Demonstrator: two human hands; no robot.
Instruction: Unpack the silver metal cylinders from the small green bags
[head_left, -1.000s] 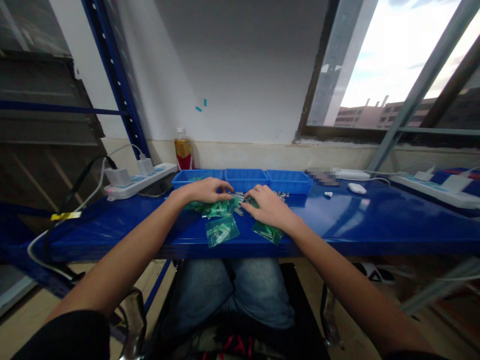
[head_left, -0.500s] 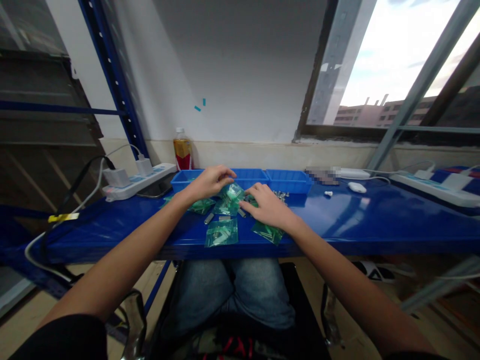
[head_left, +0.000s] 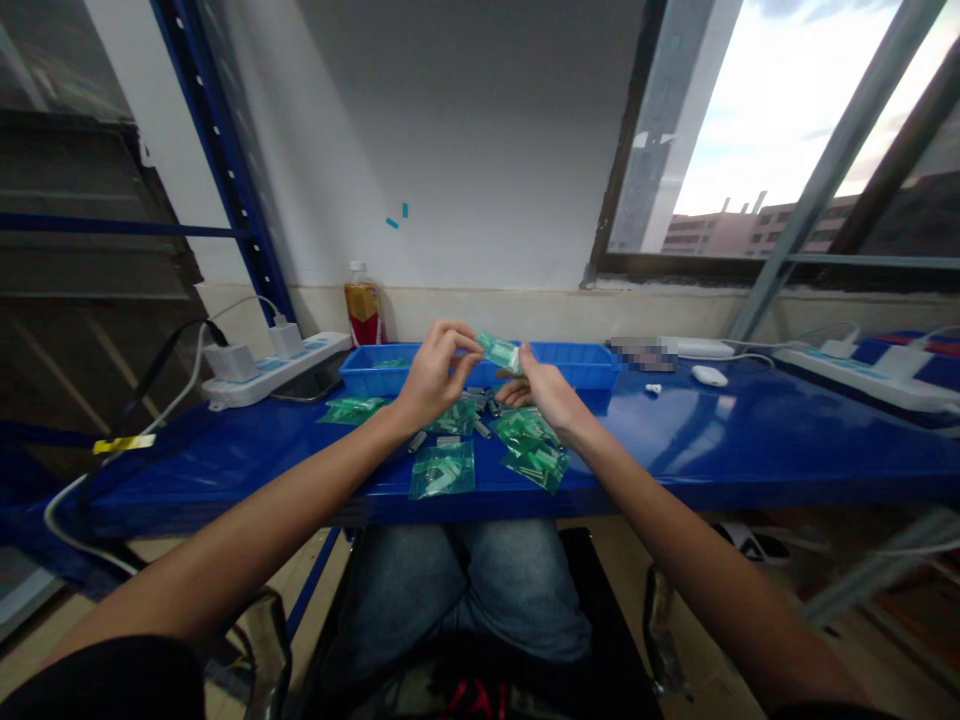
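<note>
A small green plastic bag (head_left: 498, 351) is held up above the table between both hands. My left hand (head_left: 444, 368) pinches its left end with thumb and fingers. My right hand (head_left: 541, 388) grips its right end, thumb on top and fingers below. Beneath the hands lie more green bags: one flat at the front (head_left: 443, 470), a pile at the right (head_left: 531, 445) with metal pins showing, and one by my left wrist (head_left: 352, 409). Loose metal cylinders (head_left: 417, 441) lie among them. What the held bag contains is hard to make out.
Blue plastic bins (head_left: 574, 365) stand behind the hands, the left one with a green bag in it. A drink bottle (head_left: 364, 305) is by the wall. Power strips (head_left: 277, 368) with cables lie at both sides. A white earbud case (head_left: 709, 376) and an earbud (head_left: 653, 389) lie at right.
Both hands have lifted a green bag off the table, and it is now stretched between them. My right hand has turned and closed on its right end.
</note>
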